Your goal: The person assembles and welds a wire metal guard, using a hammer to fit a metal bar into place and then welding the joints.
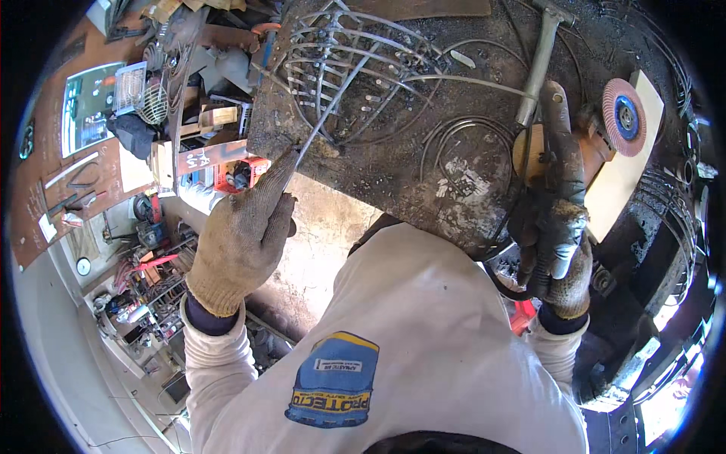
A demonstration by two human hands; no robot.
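Observation:
In a knitted work glove, my left hand (246, 234) is closed on the lower end of a thin metal rod (333, 106) at the table's near left edge. That rod slants up and away across a frame of bent metal bars (363, 64); whether it is joined to the frame I cannot tell. My right hand (556, 219), its glove dark and dirty, grips an angle grinder (597, 153) with an orange head, one finger stretched forward along it. The pinkish flap disc (625, 119) with a blue centre faces up, apart from the frame. The hand hides most of the grinder's body.
A hammer (541, 64) with a tubular metal handle lies beyond my right hand on the grimy worktable (363, 170). Coiled wire (454, 140) rests near the middle. A pale wooden board (628, 174) is under the grinder's disc. Cluttered shelves and a tool board (83, 178) stand left.

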